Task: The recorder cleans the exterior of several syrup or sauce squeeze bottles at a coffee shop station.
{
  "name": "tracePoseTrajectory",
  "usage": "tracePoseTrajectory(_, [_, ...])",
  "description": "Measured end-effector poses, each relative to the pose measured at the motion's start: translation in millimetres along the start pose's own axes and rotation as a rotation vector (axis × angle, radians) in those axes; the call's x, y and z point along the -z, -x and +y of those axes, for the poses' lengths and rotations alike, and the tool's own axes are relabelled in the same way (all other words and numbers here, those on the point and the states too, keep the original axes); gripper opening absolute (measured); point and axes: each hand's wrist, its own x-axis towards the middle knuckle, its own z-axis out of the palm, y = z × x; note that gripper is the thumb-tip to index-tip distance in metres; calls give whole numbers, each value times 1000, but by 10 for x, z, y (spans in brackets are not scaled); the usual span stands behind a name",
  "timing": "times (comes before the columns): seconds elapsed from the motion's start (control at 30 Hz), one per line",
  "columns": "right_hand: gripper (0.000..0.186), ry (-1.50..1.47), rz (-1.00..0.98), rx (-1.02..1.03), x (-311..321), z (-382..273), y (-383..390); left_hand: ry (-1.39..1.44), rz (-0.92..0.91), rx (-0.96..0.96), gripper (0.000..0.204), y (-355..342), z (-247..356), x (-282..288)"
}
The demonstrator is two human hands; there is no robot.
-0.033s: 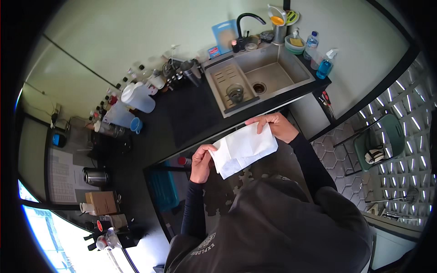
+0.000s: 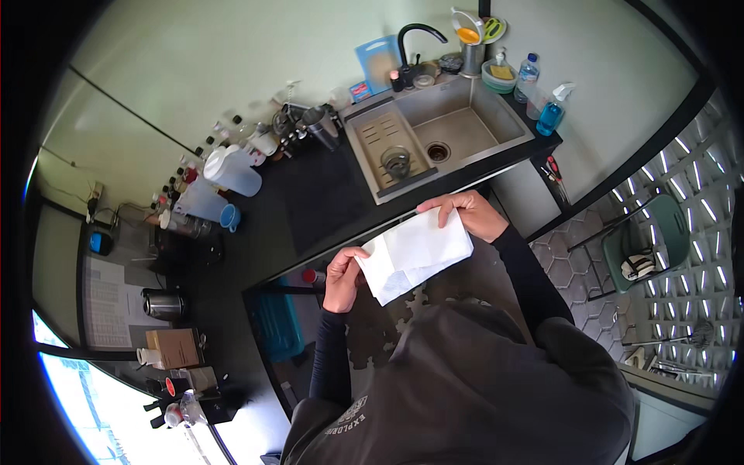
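Observation:
A folded white paper towel (image 2: pixel 418 252) is stretched between my hands, in front of the counter's edge. My left hand (image 2: pixel 341 283) pinches its left end between thumb and fingers. At the upper right corner, my right hand (image 2: pixel 477 215) grips it with the thumb on top and the fingers mostly hidden behind. The towel's lower layer shows a fine texture. Beyond it lies the steel sink (image 2: pixel 480 155), with a glass bowl (image 2: pixel 396 161) on its slotted drainboard.
A black faucet (image 2: pixel 415 28) rises behind the sink. To its right stand a water bottle (image 2: pixel 527 74) and a blue spray bottle (image 2: pixel 552 116). Pitchers (image 2: pixel 232 172), a blue cup (image 2: pixel 229 217) and several bottles line the left counter. A green chair (image 2: pixel 668 225) stands at right.
The sink and counter have shifted slightly left in the picture. My hands keep nearly the same place and the same grip on the paper towel.

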Motion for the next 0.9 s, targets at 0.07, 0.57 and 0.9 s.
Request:
tracePoseTrajectory(0.07, [20,19,-31,22,333,-75,-21,-33,-18,54,29,-175,7,-255])
tracePoseTrajectory(0.57, [25,70,-224,-62,1794,-293,-1105,146,-654,260,50,-1826,608,-602])
tracePoseTrajectory(0.9, [52,-335,303,-43,2409,-400,-1352,-465,-384,112,40,-3469,-301,-1437])
